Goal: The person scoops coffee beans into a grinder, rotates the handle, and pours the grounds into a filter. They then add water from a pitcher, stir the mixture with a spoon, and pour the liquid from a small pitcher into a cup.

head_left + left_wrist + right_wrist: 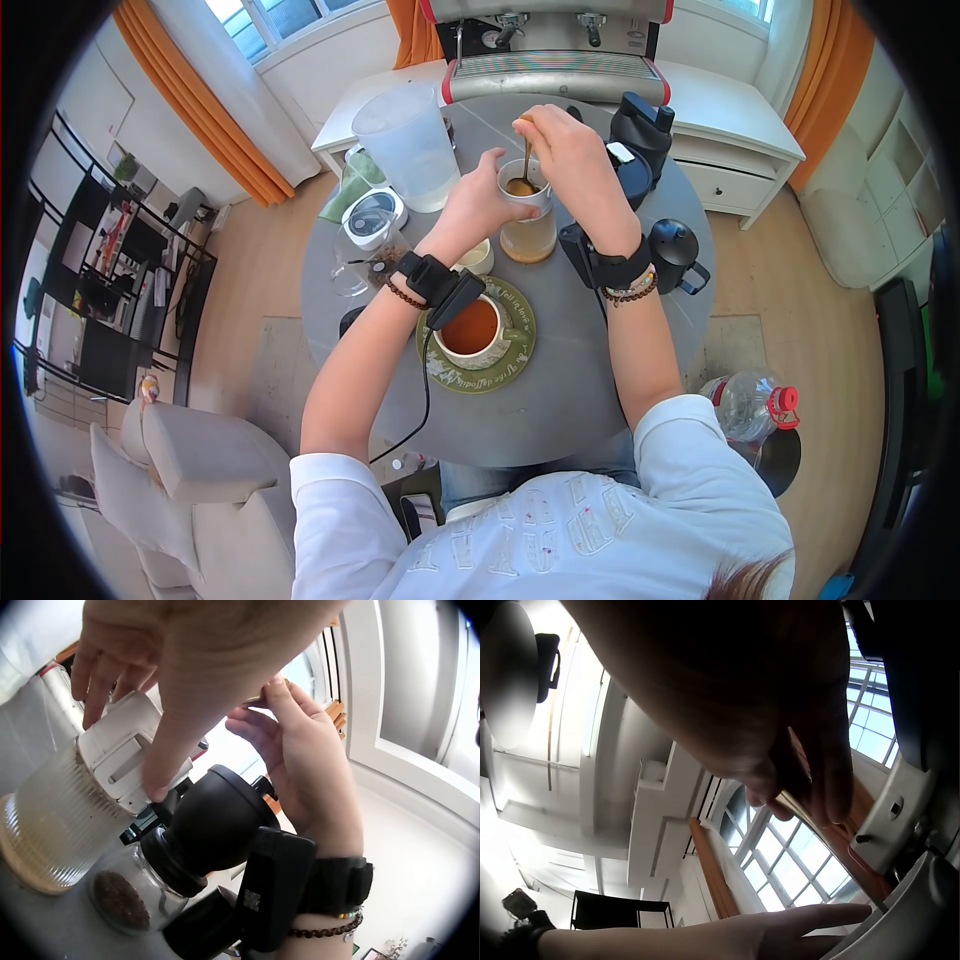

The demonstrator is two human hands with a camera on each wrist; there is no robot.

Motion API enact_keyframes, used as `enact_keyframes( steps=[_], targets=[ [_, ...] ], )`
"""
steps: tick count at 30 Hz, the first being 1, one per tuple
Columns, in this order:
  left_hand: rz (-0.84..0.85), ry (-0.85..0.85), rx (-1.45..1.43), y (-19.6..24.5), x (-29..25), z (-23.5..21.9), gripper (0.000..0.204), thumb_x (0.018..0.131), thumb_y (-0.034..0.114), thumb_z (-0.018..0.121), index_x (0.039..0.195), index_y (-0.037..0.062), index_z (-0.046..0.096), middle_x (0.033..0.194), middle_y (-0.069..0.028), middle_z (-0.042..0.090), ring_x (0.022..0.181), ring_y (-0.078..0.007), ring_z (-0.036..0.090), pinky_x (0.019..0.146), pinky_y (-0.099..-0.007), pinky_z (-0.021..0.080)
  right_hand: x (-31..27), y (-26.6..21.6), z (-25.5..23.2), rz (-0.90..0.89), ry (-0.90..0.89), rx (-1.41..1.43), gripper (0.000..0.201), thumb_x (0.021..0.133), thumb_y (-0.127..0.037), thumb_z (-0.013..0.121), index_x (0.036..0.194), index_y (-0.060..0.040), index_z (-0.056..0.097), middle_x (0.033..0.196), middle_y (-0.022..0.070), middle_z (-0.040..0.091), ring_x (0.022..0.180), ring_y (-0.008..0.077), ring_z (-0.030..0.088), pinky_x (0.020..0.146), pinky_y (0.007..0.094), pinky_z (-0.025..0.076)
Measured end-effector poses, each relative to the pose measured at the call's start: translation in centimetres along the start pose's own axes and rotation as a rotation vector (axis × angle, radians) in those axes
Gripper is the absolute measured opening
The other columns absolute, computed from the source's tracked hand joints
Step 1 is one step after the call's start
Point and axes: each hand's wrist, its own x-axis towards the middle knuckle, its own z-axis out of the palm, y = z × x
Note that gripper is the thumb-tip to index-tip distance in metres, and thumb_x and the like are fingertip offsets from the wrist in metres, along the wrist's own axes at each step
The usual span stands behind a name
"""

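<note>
A white cup-like piece (536, 198) with brown liquid inside sits on top of a ribbed clear glass (52, 817). My left hand (480, 208) grips the white piece round its side, thumb at the front and fingers behind. Above it, my right hand (575, 160) pinches the upper end of a thin gold-coloured spoon (527, 160), whose lower end dips into the liquid. In the right wrist view the spoon slants down to the white rim (900, 907).
Nearer me, a cup of reddish-brown tea (470, 328) stands on a green saucer (518, 365). A clear pitcher (410, 150) and a glass server (365, 250) are at left. Black grinder (675, 250) and black bottles (640, 135) stand at right; an espresso machine (555, 75) is behind.
</note>
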Motion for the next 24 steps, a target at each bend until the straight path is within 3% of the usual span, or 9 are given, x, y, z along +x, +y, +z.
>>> enact_keyframes(
  steps=[11,24],
  targets=[
    [0.013,0.008,0.035,-0.1,0.1,0.1,0.101,0.063,0.043,0.087,0.138,-0.0038,0.037,0.118,-0.0271,0.06,0.11,-0.0365,0.06,0.094,-0.0399,0.048,-0.4,-0.1,0.2,0.02,-0.132,0.056,0.018,0.096,-0.016,0.054,0.093,0.0014,0.057,0.085,0.0188,0.059,0.076,0.0397,0.056,0.066,0.0424,0.046],
    [0.009,0.013,0.017,-0.3,0.2,0.2,0.102,0.063,0.043,0.087,0.139,-0.003,0.037,0.117,-0.0283,0.06,0.111,-0.037,0.06,0.094,-0.0407,0.048,0.0,-0.7,-0.5,0.044,-0.091,0.08,0.017,0.096,-0.015,0.054,0.089,0.0008,0.054,0.084,0.0182,0.058,0.077,0.0384,0.059,0.065,0.0435,0.047]
  ],
)
